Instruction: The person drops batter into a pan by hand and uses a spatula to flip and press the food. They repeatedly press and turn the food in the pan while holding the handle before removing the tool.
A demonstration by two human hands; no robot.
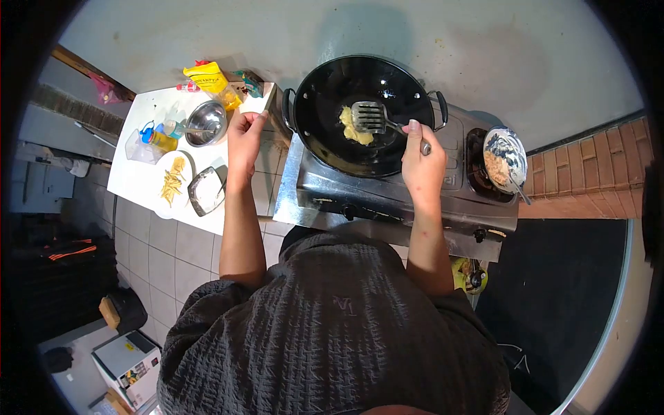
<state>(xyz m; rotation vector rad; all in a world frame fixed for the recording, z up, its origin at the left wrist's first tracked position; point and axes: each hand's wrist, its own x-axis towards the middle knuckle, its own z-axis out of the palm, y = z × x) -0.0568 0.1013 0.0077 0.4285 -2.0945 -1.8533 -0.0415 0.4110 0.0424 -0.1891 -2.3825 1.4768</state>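
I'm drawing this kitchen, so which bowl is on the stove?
The white-smeared bowl at the right end of the stove. The shiny metal bowl and the dark bowl are on the table instead.

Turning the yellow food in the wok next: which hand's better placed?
Right, probably: the right hand grips the slotted turner, its head at the yellow food inside the wok. The left hand is outside the wok, off its left side, no utensil visible in it.
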